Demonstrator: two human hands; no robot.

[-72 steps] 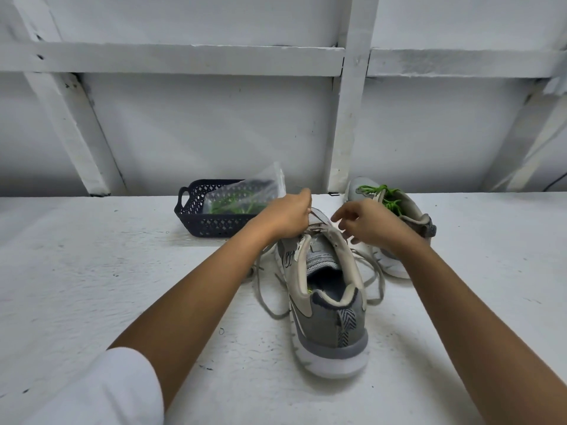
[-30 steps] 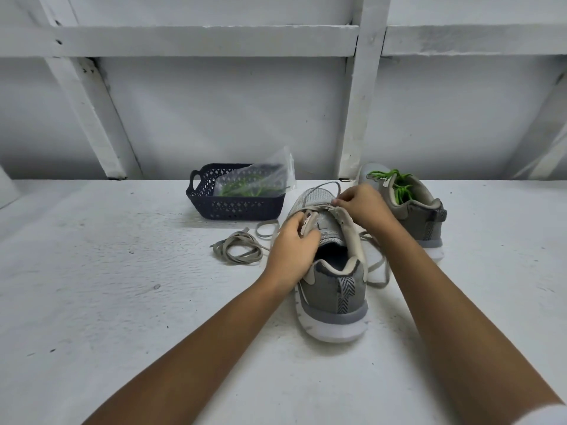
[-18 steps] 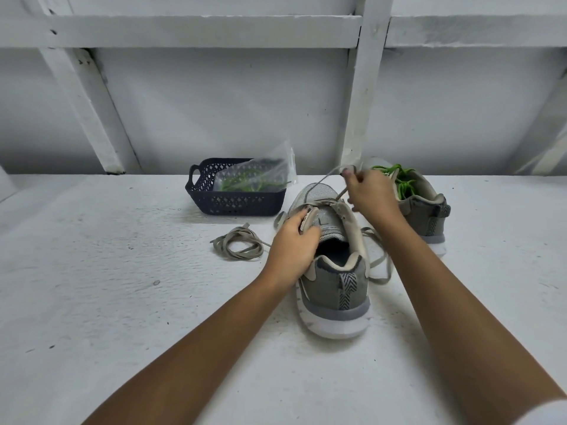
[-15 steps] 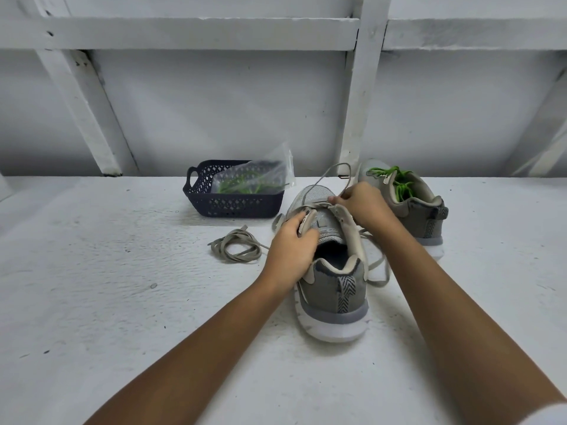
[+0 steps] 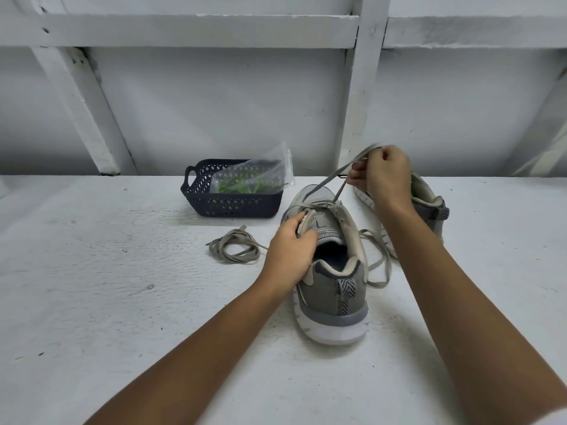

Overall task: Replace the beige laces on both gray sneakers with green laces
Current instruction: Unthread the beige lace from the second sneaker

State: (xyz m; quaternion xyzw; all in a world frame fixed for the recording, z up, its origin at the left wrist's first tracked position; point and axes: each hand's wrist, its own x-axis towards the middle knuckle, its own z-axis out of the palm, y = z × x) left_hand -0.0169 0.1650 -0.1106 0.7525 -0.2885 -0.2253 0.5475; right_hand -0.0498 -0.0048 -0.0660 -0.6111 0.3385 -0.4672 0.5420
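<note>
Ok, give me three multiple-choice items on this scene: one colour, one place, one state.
1. The basket is: A red; B yellow; C dark blue.
2. The coiled lace lies: A in the basket; B on the table, left of the near sneaker; C inside that sneaker.
3. The right hand: A lies flat; B pinches the threaded lace; C holds a bag.
Key: C, its walls are navy; B, it rests on bare tabletop; B, the lace runs straight from sneaker to hand.
</note>
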